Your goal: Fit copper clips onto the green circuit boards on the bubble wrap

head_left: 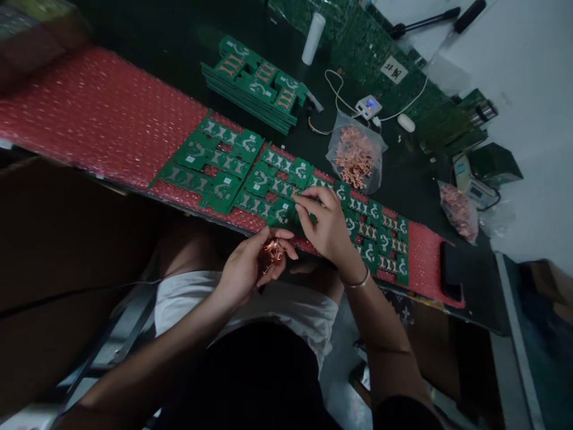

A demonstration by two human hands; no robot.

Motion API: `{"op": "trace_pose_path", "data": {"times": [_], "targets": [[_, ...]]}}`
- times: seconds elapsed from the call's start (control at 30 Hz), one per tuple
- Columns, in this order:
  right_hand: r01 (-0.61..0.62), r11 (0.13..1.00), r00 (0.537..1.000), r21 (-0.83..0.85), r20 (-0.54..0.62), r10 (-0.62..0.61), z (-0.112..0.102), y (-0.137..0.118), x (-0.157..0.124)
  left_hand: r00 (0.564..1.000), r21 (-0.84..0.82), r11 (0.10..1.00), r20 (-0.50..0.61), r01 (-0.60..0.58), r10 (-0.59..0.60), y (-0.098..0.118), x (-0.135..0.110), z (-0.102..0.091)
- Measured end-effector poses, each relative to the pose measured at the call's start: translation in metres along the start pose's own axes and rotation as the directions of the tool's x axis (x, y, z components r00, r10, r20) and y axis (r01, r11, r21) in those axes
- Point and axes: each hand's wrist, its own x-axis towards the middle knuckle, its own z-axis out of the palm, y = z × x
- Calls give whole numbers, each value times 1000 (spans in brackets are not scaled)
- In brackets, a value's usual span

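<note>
My left hand [250, 260] is cupped around a small heap of copper pieces [273, 251], just off the front edge of the table. With thumb and forefinger pinched, my right hand [324, 224] touches down on a green circuit board [280, 176] in the row. A small copper piece seems to be at its fingertips. Another green board [212, 158] lies to the left, with bare silvery pads. Toward the right end, a board [394, 245] carries copper pieces in groups. My right hand and forearm hide part of the boards between.
Red bubble wrap [102, 113] lies beneath the boards. Behind them are a stack of boards [257, 83] and a clear bag of copper pieces [356, 155]. A second bag [459, 209], a dark phone [451, 272], a white roll [313, 39] and a cabled white device [368, 106] are around.
</note>
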Motion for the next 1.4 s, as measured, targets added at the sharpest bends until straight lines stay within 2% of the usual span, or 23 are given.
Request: {"op": "trace_pose_path", "data": {"times": [0.1, 0.17, 0.27, 0.37, 0.5, 0.57, 0.63, 0.7, 0.8, 0.93, 1.07, 1.13, 1.23, 1.33, 1.4], "targets": [[-6, 978, 998, 209, 56, -6, -14, -18, -18, 1000, 43, 999, -8, -27, 27, -1, 1, 0], [-14, 968, 995, 251, 101, -12, -20, -27, -27, 999, 74, 997, -37, -16, 18, -3, 1, 2], [-1, 973, 993, 231, 112, -26, -24, -31, -36, 996, 97, 995, -93, 11, -2, -7, 1, 7], [-9, 973, 995, 229, 102, -15, -27, -27, -45, 997, 97, 994, -66, 39, -32, -12, 1, 15], [-6, 976, 998, 217, -55, 19, -30, -18, -70, 992, 91, 989, 43, 113, -118, -19, 1, 23], [71, 989, 992, 128, -116, -56, -29, -13, -87, 983, 75, 983, 71, 166, -171, -23, 2, 27], [155, 987, 984, 48, -99, -150, -28, -9, -102, 977, 54, 977, 52, 205, -208, -27, 3, 30], [174, 984, 982, 33, -78, -171, -29, -7, -113, 975, 44, 974, 4, 223, -223, -30, 4, 34], [117, 990, 987, 79, -122, -107, -32, -7, -122, 975, 78, 971, -23, 224, -223, -36, 5, 40], [103, 991, 976, 90, -203, -83, -38, -6, -132, 985, 204, 968, 58, 145, -160, -49, 4, 45], [55, 991, 987, 122, -154, -36, -44, -2, -143, 983, 327, 942, 138, 70, -121, -60, 6, 50], [35, 981, 987, 193, -160, -4, -50, 1, -148, 975, 327, 940, 154, 100, -157, -63, 6, 55], [-36, 964, 968, 263, -232, 99, -62, 13, -153, 956, 263, 942, 152, 206, -252, -65, 8, 64], [-132, 976, 946, 175, -271, 177, -70, 38, -158, 941, 199, 943, 158, 268, -300, -66, 10, 71], [-173, 980, 950, 96, -248, 192, -70, 56, -160, 936, 181, 945, 174, 274, -305, -68, 12, 74]]}}
